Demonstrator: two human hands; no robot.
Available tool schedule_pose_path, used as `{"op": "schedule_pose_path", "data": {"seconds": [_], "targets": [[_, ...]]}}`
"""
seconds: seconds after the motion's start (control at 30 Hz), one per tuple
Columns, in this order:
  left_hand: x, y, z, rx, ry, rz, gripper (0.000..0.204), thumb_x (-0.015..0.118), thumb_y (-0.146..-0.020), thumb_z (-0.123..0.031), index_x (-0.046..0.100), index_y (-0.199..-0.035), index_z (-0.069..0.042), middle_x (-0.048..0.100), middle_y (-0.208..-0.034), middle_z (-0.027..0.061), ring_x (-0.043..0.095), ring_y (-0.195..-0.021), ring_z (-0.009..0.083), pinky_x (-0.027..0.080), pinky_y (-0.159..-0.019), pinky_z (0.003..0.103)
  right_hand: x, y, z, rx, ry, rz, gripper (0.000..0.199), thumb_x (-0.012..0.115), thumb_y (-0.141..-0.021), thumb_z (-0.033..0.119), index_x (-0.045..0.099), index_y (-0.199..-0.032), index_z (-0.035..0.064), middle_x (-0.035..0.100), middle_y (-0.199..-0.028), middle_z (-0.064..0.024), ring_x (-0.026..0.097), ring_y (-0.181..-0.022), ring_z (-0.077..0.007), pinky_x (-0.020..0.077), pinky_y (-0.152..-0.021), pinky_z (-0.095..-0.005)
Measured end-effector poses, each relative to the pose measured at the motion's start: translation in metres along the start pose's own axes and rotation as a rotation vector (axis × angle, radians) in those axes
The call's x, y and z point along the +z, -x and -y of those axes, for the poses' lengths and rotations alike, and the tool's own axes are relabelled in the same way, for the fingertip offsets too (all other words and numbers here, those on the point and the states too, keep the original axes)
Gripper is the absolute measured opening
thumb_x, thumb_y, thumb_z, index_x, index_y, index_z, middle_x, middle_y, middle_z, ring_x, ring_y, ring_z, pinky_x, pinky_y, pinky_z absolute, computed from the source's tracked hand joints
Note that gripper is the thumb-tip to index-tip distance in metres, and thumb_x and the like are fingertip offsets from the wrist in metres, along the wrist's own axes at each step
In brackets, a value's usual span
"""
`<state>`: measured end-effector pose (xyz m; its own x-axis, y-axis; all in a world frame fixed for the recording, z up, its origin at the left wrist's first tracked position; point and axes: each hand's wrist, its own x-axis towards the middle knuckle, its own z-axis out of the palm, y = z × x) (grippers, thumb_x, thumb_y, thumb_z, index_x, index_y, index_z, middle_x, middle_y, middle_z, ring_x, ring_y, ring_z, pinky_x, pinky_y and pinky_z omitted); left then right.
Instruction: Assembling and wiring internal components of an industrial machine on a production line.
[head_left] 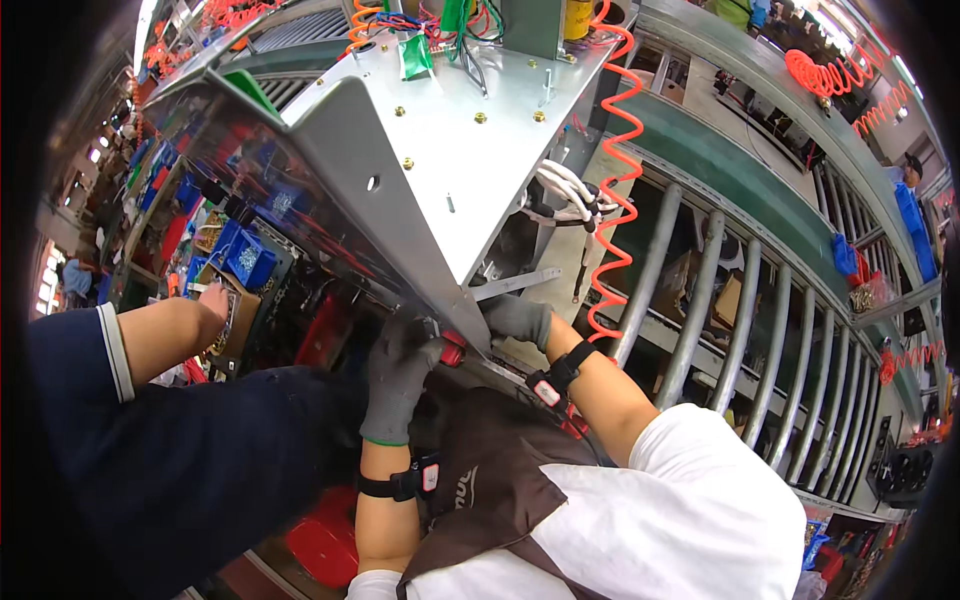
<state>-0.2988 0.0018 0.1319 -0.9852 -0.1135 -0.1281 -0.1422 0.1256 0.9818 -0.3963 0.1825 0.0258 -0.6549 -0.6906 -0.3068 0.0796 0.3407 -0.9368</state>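
Observation:
A large grey sheet-metal cabinet frame (350, 150) stands in front of me, its corner pointing toward my body. My left hand (398, 370), in a grey glove, is at the lower corner, closed around a small red tool (453, 348) whose kind is mostly hidden. On the other side of that corner, my right hand (520, 322), also gloved in grey, reaches in under the metal. Its fingertips are out of sight behind the edge. Just above it a flat slotted metal strip (518, 283) sticks out from the frame. White cables (568, 190) hang in a bundle farther back.
A coiled orange air hose (615, 190) hangs right of the frame. Roller conveyor bars (700, 310) run along the right. Close on my left is a co-worker's bare arm (165, 335), near blue parts bins (248, 258). A red stool (325, 540) stands below.

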Motion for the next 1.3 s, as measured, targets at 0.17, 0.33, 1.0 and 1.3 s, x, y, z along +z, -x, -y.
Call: {"op": "schedule_pose_path", "data": {"seconds": [0.17, 0.33, 1.0, 1.3], "targets": [[0.012, 0.004, -0.016, -0.052, -0.128, -0.014, 0.041, 0.062, -0.078, -0.01, 0.054, -0.117, -0.002, 0.059, -0.098, 0.006, 0.058, -0.08, 0.0117, 0.048, -0.068, 0.024, 0.006, 0.016, 0.048, 0.127, 0.169, -0.059, 0.032, 0.049, -0.085, 0.017, 0.059, -0.114, 0.0068, 0.063, -0.086, -0.0085, 0.056, -0.055, -0.0104, 0.0466, -0.046, -0.0241], [0.003, -0.009, -0.001, -0.026, -0.219, 0.034, 0.033, 0.063, -0.079, -0.013, 0.059, -0.109, -0.002, 0.062, -0.085, 0.0034, 0.059, -0.07, 0.0082, 0.046, -0.059, 0.022, 0.005, 0.008, 0.021, 0.019, 0.045, 0.005, 0.033, 0.048, -0.085, 0.015, 0.056, -0.116, 0.0072, 0.064, -0.091, -0.0094, 0.06, -0.066, -0.0151, 0.0498, -0.057, -0.03], [0.002, -0.006, 0.025, 0.21, -0.462, -0.096, 0.031, 0.063, -0.083, -0.018, 0.059, -0.113, -0.012, 0.066, -0.092, 0.0111, 0.065, -0.085, 0.0236, 0.051, -0.074, 0.034, 0.01, 0.053, -0.016, -0.222, -1.694, -0.096, 0.022, 0.046, -0.088, 0.008, 0.049, -0.105, -0.0059, 0.056, -0.093, -0.0123, 0.056, -0.073, -0.0165, 0.0509, -0.059, -0.0237], [0.024, -0.025, 0.056, 0.369, -0.846, -0.166, 0.035, 0.055, -0.084, -0.027, 0.052, -0.118, -0.016, 0.055, -0.12, 0.0125, 0.052, -0.112, 0.031, 0.04, -0.094, 0.041, -0.018, 0.016, -0.084, -0.332, -1.432, -0.283, 0.02, 0.043, -0.09, 0.002, 0.051, -0.104, -0.0089, 0.058, -0.099, -0.0178, 0.06, -0.088, -0.0235, 0.0548, -0.076, -0.0277]]}}
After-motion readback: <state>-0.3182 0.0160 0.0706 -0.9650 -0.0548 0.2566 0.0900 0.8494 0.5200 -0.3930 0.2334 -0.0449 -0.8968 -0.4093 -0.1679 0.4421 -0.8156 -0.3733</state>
